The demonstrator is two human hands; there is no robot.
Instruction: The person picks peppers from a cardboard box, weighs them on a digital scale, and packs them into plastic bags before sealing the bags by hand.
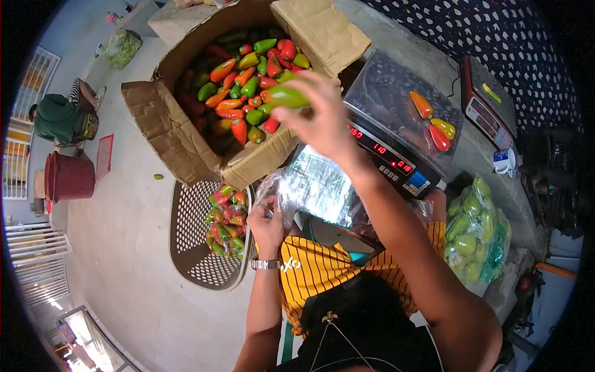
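Peppers (222, 70) remain loose in the carton (162, 131) left of the right hand (322, 118), which grips a green pepper (286, 96); three others lie on the scale (384, 80) rightward. The left hand (266, 228) holds a clear bag (286, 197), with bagged peppers (227, 224) already in the basket (186, 226) beside it.

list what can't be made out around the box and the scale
All in the head view:
- Right hand and green pepper: motion blur hides the exact finger placement.
- Lower contents of the cardboard box: hidden beneath the top peppers.
- Keypad labels on the scale: too small to read.
- Left fingertips: unclear among the folds of the clear plastic bag.
- Mug print: too small.
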